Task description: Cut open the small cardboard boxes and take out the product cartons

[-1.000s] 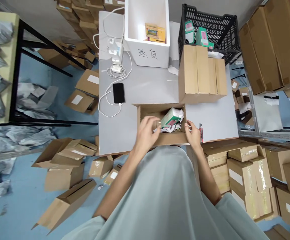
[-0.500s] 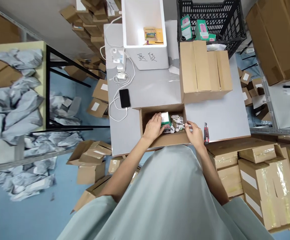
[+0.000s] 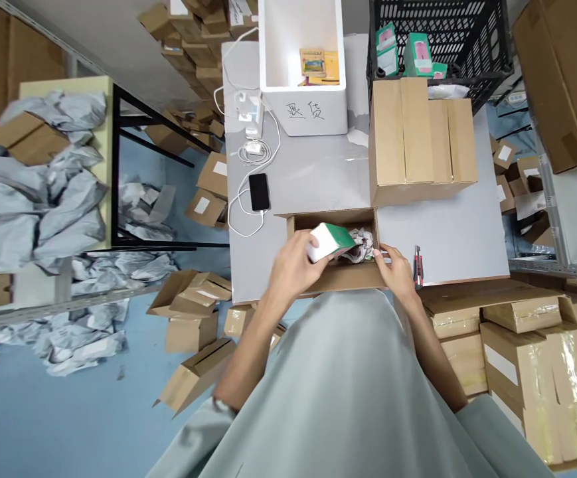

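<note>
My left hand (image 3: pixel 295 262) is closed around a small green and white box (image 3: pixel 332 240), tilted and raised partly out of an open cardboard box (image 3: pixel 350 277). Crumpled printed paper (image 3: pixel 362 245) lies inside the cardboard box, at its right end. With thumb and fingers, my right hand (image 3: pixel 394 267) grips the cardboard box's right edge. On the table just right of that hand rests a red and black utility knife (image 3: pixel 418 267).
A white foam box (image 3: pixel 317 113) with yellow packets, a closed carton (image 3: pixel 422 189) and a black crate (image 3: pixel 437 13) holding green boxes stand toward the back. A phone (image 3: pixel 259 192) with a white cable lies at left. Cartons (image 3: pixel 522 372) are stacked below right.
My left hand has lifted and tilted the green and white box up out of the cardboard box, toward the left. My right hand stays at the box's right edge. The view has shifted slightly.
</note>
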The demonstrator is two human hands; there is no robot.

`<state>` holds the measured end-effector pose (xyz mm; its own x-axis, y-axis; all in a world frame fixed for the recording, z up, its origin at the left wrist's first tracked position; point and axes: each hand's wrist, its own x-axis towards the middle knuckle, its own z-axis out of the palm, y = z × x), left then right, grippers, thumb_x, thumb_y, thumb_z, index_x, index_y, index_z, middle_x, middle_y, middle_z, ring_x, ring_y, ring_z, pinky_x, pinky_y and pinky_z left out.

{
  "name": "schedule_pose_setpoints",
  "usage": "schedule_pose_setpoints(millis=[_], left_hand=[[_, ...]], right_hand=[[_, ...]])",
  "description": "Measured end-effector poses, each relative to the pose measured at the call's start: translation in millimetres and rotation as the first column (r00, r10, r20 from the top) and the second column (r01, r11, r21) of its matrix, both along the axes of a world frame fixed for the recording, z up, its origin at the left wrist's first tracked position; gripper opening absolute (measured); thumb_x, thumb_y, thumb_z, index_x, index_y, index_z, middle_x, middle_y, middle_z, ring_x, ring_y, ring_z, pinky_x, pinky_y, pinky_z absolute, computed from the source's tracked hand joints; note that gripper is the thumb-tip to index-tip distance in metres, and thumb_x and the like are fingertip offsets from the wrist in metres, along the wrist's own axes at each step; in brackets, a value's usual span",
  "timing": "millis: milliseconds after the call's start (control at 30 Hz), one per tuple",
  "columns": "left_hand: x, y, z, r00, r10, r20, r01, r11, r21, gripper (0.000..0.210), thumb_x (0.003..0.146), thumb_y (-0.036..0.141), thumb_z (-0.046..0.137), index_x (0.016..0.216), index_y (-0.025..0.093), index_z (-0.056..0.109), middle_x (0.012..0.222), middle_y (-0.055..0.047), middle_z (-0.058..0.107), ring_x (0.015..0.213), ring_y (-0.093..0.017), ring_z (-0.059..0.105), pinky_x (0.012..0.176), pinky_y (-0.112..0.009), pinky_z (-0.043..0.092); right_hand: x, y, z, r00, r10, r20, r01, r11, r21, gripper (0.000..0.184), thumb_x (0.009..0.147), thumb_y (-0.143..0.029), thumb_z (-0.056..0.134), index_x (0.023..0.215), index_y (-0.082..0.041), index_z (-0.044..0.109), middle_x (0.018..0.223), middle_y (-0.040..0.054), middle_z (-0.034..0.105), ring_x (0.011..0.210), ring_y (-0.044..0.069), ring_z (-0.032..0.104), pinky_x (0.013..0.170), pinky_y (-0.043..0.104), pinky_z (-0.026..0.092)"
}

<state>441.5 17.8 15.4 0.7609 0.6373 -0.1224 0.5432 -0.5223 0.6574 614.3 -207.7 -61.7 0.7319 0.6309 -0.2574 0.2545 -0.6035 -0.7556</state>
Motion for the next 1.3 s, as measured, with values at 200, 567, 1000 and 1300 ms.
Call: schedule_pose_setpoints(millis=[200,567,1000,1300], left_hand=[[-54.7,27.7,33.2,0.804,0.512,0.303,-0.319,0.801,-0.506,0.053,0.073,0.055,0.1,0.091,0.025,0.06,0.104,-0.003,0.075,0.098,-0.023,0.073,0.085,-0.034,0.061],[-78.9,23.7,-10.2,0.78,0.606,0.156,-0.175,0.451,-0.875,0.063,0.067,0.066,0.1,0.105,0.021,0.076,0.102,-0.008,0.081,0.101,-0.029,0.078,0.097,-0.045,0.063],[-81.2,30.9,6.9,0.885,0.303,0.352,0.071,0.661,-0.747,0.073,0.064,0.064,0.106,0.084,0.024,0.049,0.096,-0.003,0.064,0.09,-0.02,0.063,0.079,-0.033,0.055],[-70.2,4.0,13.6,0.815,0.544,0.198,0.152,0.129,-0.98,0.061,0.08,0.079,0.087,0.087,0.022,0.066,0.15,-0.015,0.073,0.14,-0.042,0.067,0.104,-0.052,0.06]], right_hand=[[-10.3,12.2,31.8,0.997,-0.078,-0.025,0.082,0.962,0.26,0.07,0.104,-0.075,0.065,0.153,-0.025,0.069,0.159,0.0187,0.068,0.151,0.035,0.064,0.126,0.059,0.056],[-22.7,47.9,80.1,0.902,0.162,-0.401,0.04,0.891,0.451,0.069,0.096,-0.071,0.08,0.151,-0.03,0.073,0.165,0.0108,0.065,0.151,0.032,0.066,0.124,0.047,0.06],[-42.7,53.7,60.3,0.848,-0.073,-0.525,0.3,0.883,0.362,0.052,0.099,-0.077,0.067,0.121,-0.032,0.053,0.144,0.0099,0.076,0.124,0.025,0.077,0.106,0.047,0.067],[-14.0,79.5,70.6,0.771,-0.163,-0.616,0.53,0.7,0.479,0.042,0.083,-0.051,0.086,0.106,-0.03,0.058,0.1,-0.0001,0.076,0.088,0.019,0.071,0.081,0.031,0.06]])
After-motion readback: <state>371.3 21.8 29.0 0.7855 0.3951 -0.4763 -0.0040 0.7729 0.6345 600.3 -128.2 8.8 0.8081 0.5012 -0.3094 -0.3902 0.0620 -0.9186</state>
